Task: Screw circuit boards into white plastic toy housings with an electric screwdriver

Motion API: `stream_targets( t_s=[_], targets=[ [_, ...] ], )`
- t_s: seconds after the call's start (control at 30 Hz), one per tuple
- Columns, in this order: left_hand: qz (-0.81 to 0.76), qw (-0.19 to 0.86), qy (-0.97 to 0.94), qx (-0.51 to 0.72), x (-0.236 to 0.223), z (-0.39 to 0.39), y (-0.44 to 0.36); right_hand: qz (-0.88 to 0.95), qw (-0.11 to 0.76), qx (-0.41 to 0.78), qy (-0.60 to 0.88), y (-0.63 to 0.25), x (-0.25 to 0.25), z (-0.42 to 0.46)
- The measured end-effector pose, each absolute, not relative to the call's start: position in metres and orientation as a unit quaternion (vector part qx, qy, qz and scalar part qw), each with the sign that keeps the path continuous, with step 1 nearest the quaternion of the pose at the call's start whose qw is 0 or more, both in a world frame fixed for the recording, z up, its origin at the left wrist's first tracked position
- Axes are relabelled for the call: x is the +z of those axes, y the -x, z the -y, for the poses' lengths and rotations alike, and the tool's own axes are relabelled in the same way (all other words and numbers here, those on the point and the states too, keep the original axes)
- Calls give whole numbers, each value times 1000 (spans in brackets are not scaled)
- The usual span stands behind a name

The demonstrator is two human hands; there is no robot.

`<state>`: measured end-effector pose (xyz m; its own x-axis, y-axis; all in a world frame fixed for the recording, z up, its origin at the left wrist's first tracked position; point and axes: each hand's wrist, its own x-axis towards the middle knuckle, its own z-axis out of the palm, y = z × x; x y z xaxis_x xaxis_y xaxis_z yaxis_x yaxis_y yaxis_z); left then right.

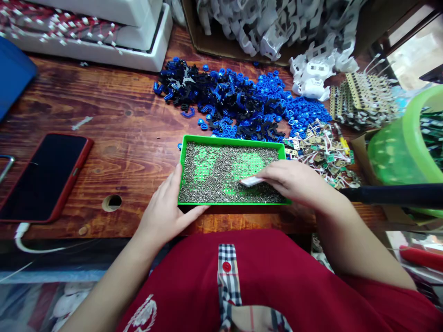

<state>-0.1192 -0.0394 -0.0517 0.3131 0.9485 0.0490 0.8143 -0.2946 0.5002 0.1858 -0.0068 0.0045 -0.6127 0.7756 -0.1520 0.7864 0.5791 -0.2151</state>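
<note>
Steadies a bright green rectangular plastic tray [232,139] on a reddish-brown wooden table [131,180], with the left hand's [162,207] fingers together along the left wall and thumb spread along the near edge. With bunched fingers of the right hand [294,181], pinches a flat white piece [252,181] low over small silver metal pins [194,190] in the tray's right half. Faces a heap of loose blue and black plastic parts [238,99] just beyond the tray.

Left fingers [175,180] against green tray [207,140]
</note>
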Motion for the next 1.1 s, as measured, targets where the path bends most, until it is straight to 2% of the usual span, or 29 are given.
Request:
stream_targets(
  t_s=[0.2,0.3,0.4,0.57,0.63,0.9,1.1],
  targets=[
    [-561,203,-784,173,-50,38,118,-889,11,-220,-401,-206,23,20],
    [-562,202,-784,171,-50,39,118,-876,34,-273,-397,-202,20,7],
    [-566,202,-782,168,-51,39,118,-871,27,-234,-431,-192,14,-12],
    [-567,202,-780,173,-50,39,118,-869,-73,-130,-473,-168,3,-39],
    [-566,202,-780,175,-50,39,118,-876,-85,-106,-462,-159,-2,-45],
    [-561,201,-784,173,-52,40,120,-914,0,-130,-384,-171,10,-19],
    [-567,202,-781,166,-51,38,119,-883,44,-262,-387,-209,27,2]
  ],
)
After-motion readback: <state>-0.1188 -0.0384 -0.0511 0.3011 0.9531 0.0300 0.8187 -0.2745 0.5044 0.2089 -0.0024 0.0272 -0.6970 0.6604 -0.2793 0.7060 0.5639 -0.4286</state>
